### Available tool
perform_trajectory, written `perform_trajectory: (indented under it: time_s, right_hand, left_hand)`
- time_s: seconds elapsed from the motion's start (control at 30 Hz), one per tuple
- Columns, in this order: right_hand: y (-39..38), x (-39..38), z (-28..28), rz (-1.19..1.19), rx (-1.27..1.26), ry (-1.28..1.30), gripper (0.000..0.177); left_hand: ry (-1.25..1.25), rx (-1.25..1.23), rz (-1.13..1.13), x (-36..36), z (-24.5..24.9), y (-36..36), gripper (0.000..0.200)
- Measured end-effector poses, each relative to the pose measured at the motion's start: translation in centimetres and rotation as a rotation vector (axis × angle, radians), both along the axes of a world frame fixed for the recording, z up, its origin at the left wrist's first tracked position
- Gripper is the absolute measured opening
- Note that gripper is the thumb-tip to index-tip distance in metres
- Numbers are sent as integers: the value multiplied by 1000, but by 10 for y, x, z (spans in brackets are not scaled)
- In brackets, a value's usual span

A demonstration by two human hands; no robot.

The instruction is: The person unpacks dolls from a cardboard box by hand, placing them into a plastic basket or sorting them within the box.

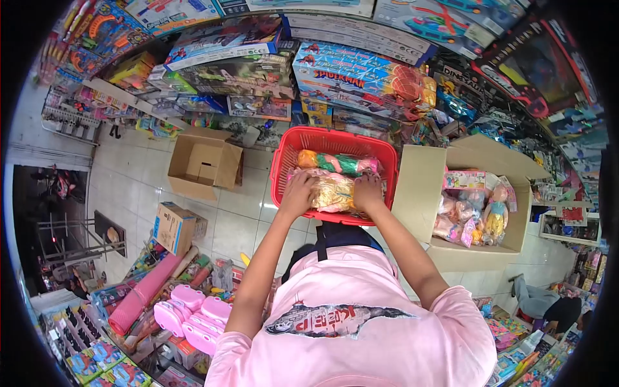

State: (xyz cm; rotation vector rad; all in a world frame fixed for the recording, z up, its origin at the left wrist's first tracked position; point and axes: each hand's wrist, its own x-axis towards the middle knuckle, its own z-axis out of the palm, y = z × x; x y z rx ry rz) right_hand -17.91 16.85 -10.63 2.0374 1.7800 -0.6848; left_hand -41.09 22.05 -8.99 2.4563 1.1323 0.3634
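A red plastic basket (pixel 278 161) stands on the floor in front of me. Inside it lies a gold bagged doll (pixel 333 193), its clear wrap shiny and creased. My left hand (pixel 300 192) grips the left end of this bag, and my right hand (pixel 368 192) holds the right end; the fingertips are partly hidden. Just beyond it, along the far side of the basket, lies another wrapped toy (pixel 338 164) in orange, pink and green. To the right, an open cardboard box (pixel 419 193) contains several bagged dolls (pixel 474 209).
An open brown carton (pixel 196 164) sits on the tiles at left, near a smaller box (pixel 173 227). Pink cases (pixel 196 316) and a pink roll (pixel 145 293) lie lower left. Boxed toys (pixel 354 77) line the shelf ahead. Another person (pixel 545 303) is at the lower right.
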Motion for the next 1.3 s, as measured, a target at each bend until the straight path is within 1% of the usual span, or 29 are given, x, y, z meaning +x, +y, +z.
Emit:
perform_trajectory:
  time_s: [0.03, 0.07, 0.1, 0.13, 0.2, 0.23, 0.3, 0.33, 0.37, 0.43, 0.5, 0.53, 0.57, 0.6, 0.63, 0.67, 0.73, 0.8, 0.87, 0.93, 1.0, 1.03, 1.07, 1.1, 1.13, 1.17, 1.2, 1.27, 1.3]
  right_hand:
    - [-12, -4, 3, -7, 186, 52, 37]
    - [-24, -9, 5, -13, 372, 104, 33]
    - [-38, -11, 14, 87, 606, 101, 26]
    - [-52, -18, 26, 86, 615, 97, 26]
    - [-83, -31, 43, -111, 667, 528, 25]
    - [-102, -33, 40, -110, 676, 522, 25]
    - [-146, -33, 25, -22, 752, 691, 26]
    - [-168, -32, 13, -21, 757, 684, 26]
    - [-193, -30, -1, -70, 701, 696, 24]
    - [-247, -17, -40, -118, 598, 671, 23]
    - [-313, 10, -100, -148, 465, 541, 27]
    - [-351, 26, -135, -184, 377, 450, 29]
    - [-393, 41, -169, -268, 179, 299, 41]
    - [-416, 56, -156, -358, -183, 245, 50]
    - [-455, 70, -168, -522, -328, 238, 52]
    - [-475, 83, -160, -570, -625, 277, 50]
    - [-550, 91, -174, -1139, -653, 380, 46]
    - [-597, 101, -162, -1187, -612, 382, 40]
    - [-632, 108, -161, -1177, -596, 373, 38]
    - [-648, 113, -150, -1157, -586, 359, 37]
    - [-650, 110, -131, -1357, -569, 496, 37]
    - [-654, 113, -133, -1393, -526, 535, 37]
    - [-653, 120, -138, -1401, -518, 539, 37]
    - [-654, 130, -157, -1322, -485, 570, 37]
    - [-657, 140, -169, -1242, -453, 598, 37]
    - [-651, 149, -166, -1265, -379, 628, 34]
    - [-643, 159, -159, -1268, -377, 632, 34]
    - [-626, 187, -142, -1265, -187, 639, 28]
    - [-623, 206, -138, -1270, -100, 674, 25]
  left_hand:
    - [-2, 13, -3, -4, 7, -10, 36]
    - [-110, 33, 77, -9, 13, -23, 34]
    - [-219, 51, 156, -13, 19, -38, 31]
    - [-223, 60, 153, -20, 19, -56, 31]
    - [-243, 134, 335, -34, 18, -95, 25]
    - [-251, 142, 331, -42, 14, -119, 25]
    - [-186, 127, 437, -60, -7, -170, 20]
    - [-170, 83, 453, -71, -25, -195, 21]
    - [-155, 36, 467, -83, -47, -221, 23]
    - [-33, -173, 517, -112, -95, -277, 30]
    - [113, -408, 540, -160, -172, -343, 43]
    - [197, -684, 497, -182, -191, -366, 52]
    - [393, -970, 424, -203, -215, -388, 56]
    - [373, -977, 124, -223, -209, -413, 50]
    - [396, -1062, 60, -235, -208, -437, 48]
    - [411, -1164, 105, -244, -208, -456, 46]
    - [389, -1282, 351, -252, -201, -481, 42]
    - [323, -1312, 573, -249, -196, -493, 39]
    - [248, -1291, 676, -238, -196, -493, 36]
    - [198, -1249, 646, -220, -202, -488, 33]
    - [208, -1189, 440, -202, -216, -469, 32]
    - [214, -1149, 323, -190, -220, -454, 33]
    - [225, -1176, 347, -173, -225, -442, 34]
    - [236, -1202, 372, -152, -223, -428, 35]
    - [235, -1320, 655, -121, -217, -412, 35]
    - [178, -1315, 652, -102, -221, -398, 39]
    - [120, -1310, 652, -87, -227, -384, 46]
    - [-71, -1058, 597, -50, -229, -356, 38]
    - [-133, -879, 640, -28, -220, -341, 34]
